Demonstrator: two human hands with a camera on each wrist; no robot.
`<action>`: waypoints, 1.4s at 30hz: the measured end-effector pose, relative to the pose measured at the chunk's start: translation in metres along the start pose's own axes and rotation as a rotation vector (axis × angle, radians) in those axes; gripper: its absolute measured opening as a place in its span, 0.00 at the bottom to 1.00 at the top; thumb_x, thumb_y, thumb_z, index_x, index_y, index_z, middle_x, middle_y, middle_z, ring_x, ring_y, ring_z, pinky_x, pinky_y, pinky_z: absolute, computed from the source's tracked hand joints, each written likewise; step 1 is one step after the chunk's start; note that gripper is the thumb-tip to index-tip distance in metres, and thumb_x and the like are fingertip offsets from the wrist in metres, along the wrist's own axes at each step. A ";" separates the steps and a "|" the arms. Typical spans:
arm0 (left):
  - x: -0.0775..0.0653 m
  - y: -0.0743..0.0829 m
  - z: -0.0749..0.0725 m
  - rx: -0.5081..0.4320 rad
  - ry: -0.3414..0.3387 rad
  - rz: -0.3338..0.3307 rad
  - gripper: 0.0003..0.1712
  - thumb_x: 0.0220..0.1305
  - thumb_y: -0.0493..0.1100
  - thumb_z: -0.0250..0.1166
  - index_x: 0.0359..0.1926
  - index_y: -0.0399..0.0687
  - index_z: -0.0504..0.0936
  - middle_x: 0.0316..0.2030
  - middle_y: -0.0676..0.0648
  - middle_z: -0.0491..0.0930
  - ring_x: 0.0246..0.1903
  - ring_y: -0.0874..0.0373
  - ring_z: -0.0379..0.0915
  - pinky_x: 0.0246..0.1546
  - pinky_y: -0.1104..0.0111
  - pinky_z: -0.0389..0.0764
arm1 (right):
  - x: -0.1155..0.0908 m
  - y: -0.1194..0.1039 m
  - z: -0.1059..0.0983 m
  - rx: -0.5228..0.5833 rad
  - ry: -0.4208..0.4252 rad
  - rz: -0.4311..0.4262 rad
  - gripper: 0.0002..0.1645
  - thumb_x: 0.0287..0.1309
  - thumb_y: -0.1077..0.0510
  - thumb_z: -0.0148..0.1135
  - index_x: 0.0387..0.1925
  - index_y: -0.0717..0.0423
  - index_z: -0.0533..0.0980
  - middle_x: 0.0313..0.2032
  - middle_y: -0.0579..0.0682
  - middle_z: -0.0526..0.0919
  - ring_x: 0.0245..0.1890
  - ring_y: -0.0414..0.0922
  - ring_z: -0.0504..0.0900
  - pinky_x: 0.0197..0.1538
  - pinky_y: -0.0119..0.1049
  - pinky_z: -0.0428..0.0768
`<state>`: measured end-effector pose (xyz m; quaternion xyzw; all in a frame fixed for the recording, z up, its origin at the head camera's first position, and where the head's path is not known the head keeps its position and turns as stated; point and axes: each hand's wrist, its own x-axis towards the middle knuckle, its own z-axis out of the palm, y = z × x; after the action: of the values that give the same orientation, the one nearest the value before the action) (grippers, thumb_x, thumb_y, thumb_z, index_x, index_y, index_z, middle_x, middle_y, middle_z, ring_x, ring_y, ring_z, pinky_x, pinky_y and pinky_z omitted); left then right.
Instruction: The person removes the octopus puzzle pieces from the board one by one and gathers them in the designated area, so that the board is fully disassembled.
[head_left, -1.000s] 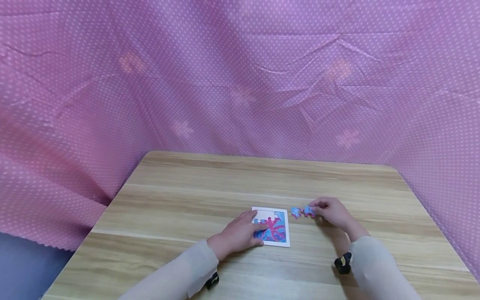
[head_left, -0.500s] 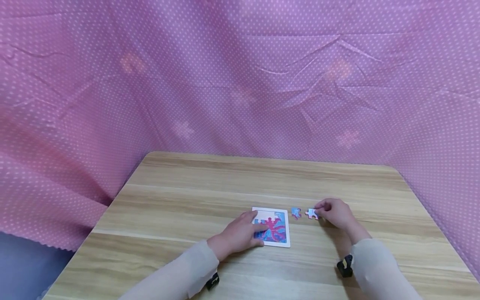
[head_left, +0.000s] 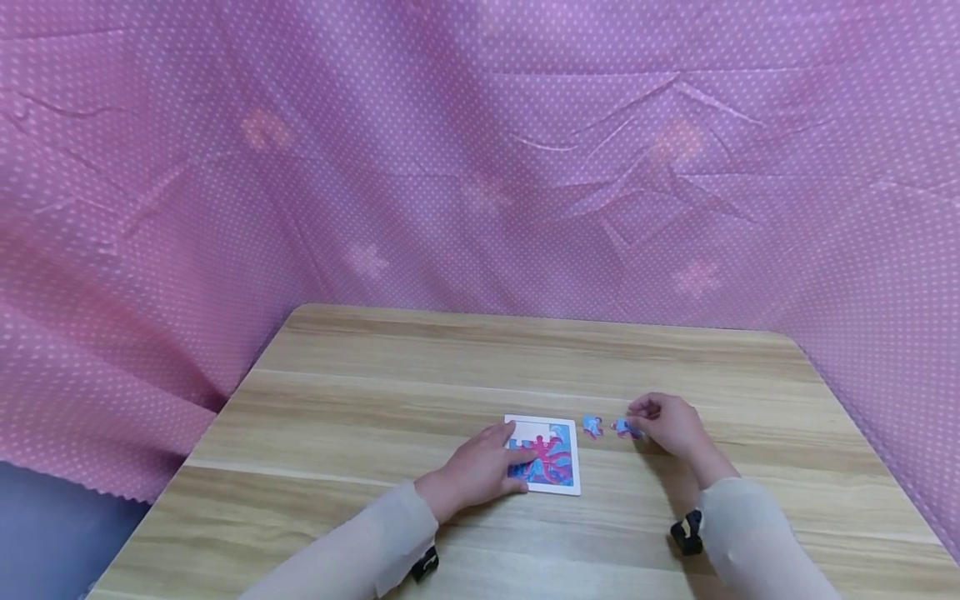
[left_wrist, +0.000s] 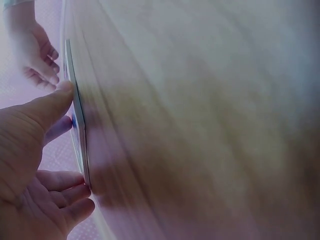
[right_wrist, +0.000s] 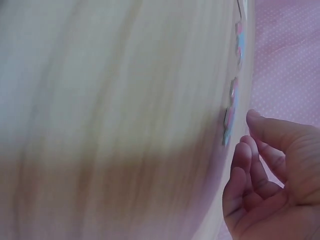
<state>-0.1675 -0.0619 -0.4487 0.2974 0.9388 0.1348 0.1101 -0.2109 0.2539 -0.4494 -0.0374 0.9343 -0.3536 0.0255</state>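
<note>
Puzzle pieces (head_left: 592,426), 2 loose, beside 1 board (head_left: 576,462), left hand (head_left: 483,467) outspread on it, right hand (head_left: 669,426) relaxed.

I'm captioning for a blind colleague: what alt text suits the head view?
A person's left hand rests on an unfinished white-framed jigsaw puzzle, while the right hand is at a loose piece, with another piece lying in between. A pink dotted cloth hangs behind the wooden table.

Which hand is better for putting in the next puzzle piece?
Probably the right hand: it's right at one loose piece, with the other loose piece close by. The left hand rests on the puzzle board, farther from both loose pieces.
</note>
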 end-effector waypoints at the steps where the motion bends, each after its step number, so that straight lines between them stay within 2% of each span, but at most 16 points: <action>1: 0.000 0.000 0.000 0.004 0.001 0.000 0.29 0.60 0.59 0.64 0.63 0.65 0.74 0.70 0.39 0.57 0.68 0.45 0.51 0.65 0.54 0.59 | 0.001 -0.001 0.001 0.001 0.011 -0.017 0.11 0.56 0.60 0.66 0.39 0.63 0.79 0.32 0.50 0.82 0.35 0.48 0.80 0.43 0.45 0.79; 8: 0.002 -0.003 0.000 0.017 0.004 -0.004 0.29 0.59 0.60 0.65 0.62 0.64 0.75 0.69 0.40 0.58 0.68 0.45 0.52 0.65 0.53 0.59 | 0.005 -0.026 0.017 0.101 -0.045 -0.050 0.11 0.57 0.62 0.65 0.41 0.62 0.78 0.33 0.48 0.81 0.35 0.45 0.80 0.38 0.37 0.80; 13: 0.005 -0.002 -0.002 0.031 0.016 0.025 0.31 0.59 0.60 0.65 0.63 0.63 0.74 0.68 0.42 0.60 0.67 0.46 0.54 0.64 0.53 0.60 | 0.006 -0.042 0.029 0.120 -0.095 -0.093 0.10 0.55 0.64 0.66 0.41 0.62 0.79 0.32 0.47 0.81 0.36 0.45 0.80 0.43 0.41 0.80; 16: 0.007 -0.001 -0.002 0.030 0.018 0.051 0.31 0.59 0.60 0.64 0.64 0.63 0.73 0.67 0.43 0.61 0.67 0.47 0.55 0.64 0.53 0.61 | 0.007 -0.049 0.034 0.129 -0.128 -0.117 0.09 0.54 0.65 0.66 0.39 0.61 0.80 0.32 0.46 0.81 0.36 0.44 0.79 0.42 0.38 0.80; 20: 0.010 -0.001 -0.003 0.031 0.021 0.101 0.31 0.60 0.60 0.64 0.64 0.63 0.73 0.67 0.44 0.62 0.66 0.47 0.56 0.64 0.54 0.60 | 0.008 -0.056 0.040 0.110 -0.177 -0.130 0.07 0.55 0.64 0.67 0.38 0.56 0.81 0.31 0.44 0.80 0.35 0.43 0.78 0.39 0.35 0.79; 26: 0.014 -0.001 -0.002 0.046 0.018 0.171 0.30 0.61 0.58 0.64 0.64 0.59 0.74 0.65 0.43 0.65 0.65 0.48 0.59 0.64 0.56 0.62 | 0.008 -0.062 0.048 0.046 -0.239 -0.194 0.09 0.52 0.64 0.68 0.38 0.51 0.82 0.31 0.41 0.81 0.35 0.41 0.77 0.43 0.39 0.78; 34: 0.017 0.000 -0.001 0.033 0.005 0.164 0.30 0.61 0.57 0.64 0.64 0.58 0.73 0.65 0.43 0.65 0.64 0.49 0.59 0.63 0.58 0.64 | 0.010 -0.067 0.053 0.001 -0.310 -0.184 0.11 0.53 0.62 0.68 0.40 0.48 0.83 0.33 0.39 0.81 0.32 0.41 0.74 0.40 0.38 0.74; 42: 0.016 0.002 -0.001 0.041 -0.002 0.154 0.30 0.61 0.57 0.64 0.63 0.58 0.74 0.64 0.43 0.65 0.64 0.49 0.59 0.63 0.59 0.63 | 0.007 -0.071 0.055 -0.030 -0.307 -0.171 0.10 0.52 0.63 0.69 0.37 0.47 0.84 0.37 0.44 0.79 0.34 0.42 0.73 0.41 0.39 0.74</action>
<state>-0.1791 -0.0513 -0.4490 0.3708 0.9157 0.1231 0.0941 -0.2100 0.1641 -0.4431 -0.1704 0.9181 -0.3306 0.1372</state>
